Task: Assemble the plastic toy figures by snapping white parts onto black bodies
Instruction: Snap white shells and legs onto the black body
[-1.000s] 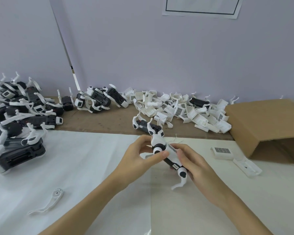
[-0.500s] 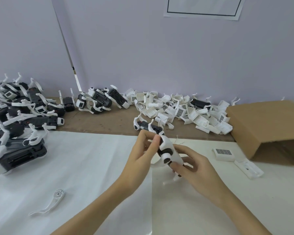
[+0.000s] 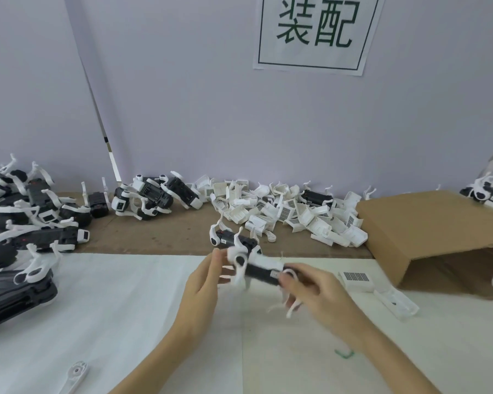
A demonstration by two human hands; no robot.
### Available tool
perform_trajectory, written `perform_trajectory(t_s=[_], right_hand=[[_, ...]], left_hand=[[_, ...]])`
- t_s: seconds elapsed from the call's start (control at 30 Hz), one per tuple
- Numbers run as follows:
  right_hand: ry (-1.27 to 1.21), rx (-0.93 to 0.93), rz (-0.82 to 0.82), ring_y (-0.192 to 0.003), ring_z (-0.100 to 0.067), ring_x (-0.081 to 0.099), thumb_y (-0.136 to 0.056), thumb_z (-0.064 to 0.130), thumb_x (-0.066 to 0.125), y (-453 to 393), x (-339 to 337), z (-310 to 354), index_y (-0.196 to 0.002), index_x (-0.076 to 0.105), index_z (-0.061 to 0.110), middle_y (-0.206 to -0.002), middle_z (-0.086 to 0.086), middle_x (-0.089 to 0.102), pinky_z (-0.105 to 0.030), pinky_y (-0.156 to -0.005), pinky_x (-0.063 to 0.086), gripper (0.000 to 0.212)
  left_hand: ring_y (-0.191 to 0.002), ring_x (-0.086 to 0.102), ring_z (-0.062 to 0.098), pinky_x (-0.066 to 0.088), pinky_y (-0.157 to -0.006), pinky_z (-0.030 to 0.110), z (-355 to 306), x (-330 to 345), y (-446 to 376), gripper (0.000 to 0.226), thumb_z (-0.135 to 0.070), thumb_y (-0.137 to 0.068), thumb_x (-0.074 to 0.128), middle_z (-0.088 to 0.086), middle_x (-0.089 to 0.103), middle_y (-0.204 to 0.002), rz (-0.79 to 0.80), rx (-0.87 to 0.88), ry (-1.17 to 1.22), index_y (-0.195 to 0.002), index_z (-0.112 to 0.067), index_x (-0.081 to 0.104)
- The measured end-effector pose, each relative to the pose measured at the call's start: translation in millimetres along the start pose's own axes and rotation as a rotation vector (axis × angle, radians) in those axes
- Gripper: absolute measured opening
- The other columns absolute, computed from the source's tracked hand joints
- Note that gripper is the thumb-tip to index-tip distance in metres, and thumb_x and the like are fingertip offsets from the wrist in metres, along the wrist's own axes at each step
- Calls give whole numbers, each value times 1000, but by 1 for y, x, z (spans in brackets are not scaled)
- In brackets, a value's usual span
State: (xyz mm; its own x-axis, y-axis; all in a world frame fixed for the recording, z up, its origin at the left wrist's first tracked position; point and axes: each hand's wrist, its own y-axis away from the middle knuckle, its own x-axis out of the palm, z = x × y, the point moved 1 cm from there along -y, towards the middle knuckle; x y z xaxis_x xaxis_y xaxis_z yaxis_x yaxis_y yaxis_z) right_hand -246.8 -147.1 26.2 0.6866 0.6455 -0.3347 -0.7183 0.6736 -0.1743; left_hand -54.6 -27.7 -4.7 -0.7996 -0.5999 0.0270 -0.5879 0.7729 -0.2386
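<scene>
Toy figure (image 3: 261, 270) held above the worktop (image 3: 111, 308), just before the cardboard box (image 3: 427, 237): right hand (image 3: 322, 294) grasping its black end, left hand (image 3: 204, 282) released beside (blurred). Likely light, rigid; thin white legs fragile, so best gripped by the body.

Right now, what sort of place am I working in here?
Most likely a small assembly workstation. A wall sign reads "assembly" in Chinese, a heap of loose white parts lies along the back of the bench, and a pile of finished black-and-white figures sits at the left.
</scene>
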Motion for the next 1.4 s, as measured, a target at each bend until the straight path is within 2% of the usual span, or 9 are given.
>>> perform_trajectory(t_s=[0.1, 0.2, 0.3, 0.43, 0.67, 0.9, 1.0, 1.17, 1.4], right_hand=[[-380, 45, -119, -90, -33, 68, -93, 40, 65, -26, -47, 25, -81, 79, 15, -94, -21, 67, -37, -85, 57, 31], [-578, -4, -357, -110, -19, 68, -87, 71, 59, -53, -106, 39, -102, 67, 28, -128, -12, 66, -34, -106, 49, 47], [-878, 66, -296, -119, -29, 66, -97, 60, 60, -77, -122, 30, -97, 57, 24, -125, -21, 65, -38, -100, 53, 37], [-212, 221, -196, -101, -28, 73, -93, 23, 78, -97, -58, -7, -122, 67, 13, -110, -15, 75, -39, -93, 59, 32], [502, 203, -157, -113, -29, 63, -78, 43, 86, -127, 62, -28, -119, 63, 11, -113, -6, 68, -41, -99, 50, 57], [61, 169, -309, -83, 10, 66, -76, 35, 92, -114, 54, -26, -105, 69, 28, -96, 15, 71, -8, -69, 48, 38], [-142, 228, -294, -97, -6, 71, -74, 45, 90, -86, 35, -20, -114, 73, 23, -104, 7, 76, -28, -84, 57, 48], [-277, 260, -156, -96, -15, 74, -72, 59, 79, -31, 12, -12, -104, 80, 13, -106, -5, 78, -28, -80, 52, 57], [-294, 255, -123, -90, -20, 73, -78, 56, 73, 6, 20, -13, -104, 79, 10, -101, -8, 76, -29, -75, 52, 53]], left_hand=[[-107, 66, 11, 53, -93, 32, 10, -6, -5, 52, -57, -103, 34, -10, 73, -111, -83, 74, -78, -123, -26, 71], [-102, 64, 10, 53, -91, 34, 15, -6, -4, 49, -56, -101, 33, -13, 70, -104, -91, 62, -104, -114, -27, 72], [-99, 63, 11, 52, -86, 31, 16, -5, -6, 48, -58, -102, 33, -13, 70, -101, -106, 42, -100, -106, -30, 72], [-92, 64, 10, 52, -83, 33, 18, -5, -8, 58, -62, -103, 36, -9, 72, -95, -146, -43, -29, -101, -20, 75], [-86, 64, 9, 53, -77, 29, 16, -9, -11, 61, -58, -99, 38, -5, 76, -94, -117, -102, -28, -91, -11, 76], [-98, 66, 25, 47, -64, 8, 12, -12, -10, 18, -40, -106, 55, -1, 63, -118, -171, -102, -91, -112, -25, 63], [-102, 68, 26, 49, -65, 9, 9, -10, -9, 32, -44, -103, 60, -3, 58, -127, -177, -139, -68, -131, -30, 53], [-107, 70, 15, 53, -74, 12, 6, -6, -6, 66, -66, -83, 55, -8, 66, -127, -56, -111, -12, -141, -36, 51], [-80, 75, 28, 60, -76, 32, 8, -4, -5, 45, -50, -93, 74, 3, 78, -103, 43, -43, 41, -132, -30, 65]])
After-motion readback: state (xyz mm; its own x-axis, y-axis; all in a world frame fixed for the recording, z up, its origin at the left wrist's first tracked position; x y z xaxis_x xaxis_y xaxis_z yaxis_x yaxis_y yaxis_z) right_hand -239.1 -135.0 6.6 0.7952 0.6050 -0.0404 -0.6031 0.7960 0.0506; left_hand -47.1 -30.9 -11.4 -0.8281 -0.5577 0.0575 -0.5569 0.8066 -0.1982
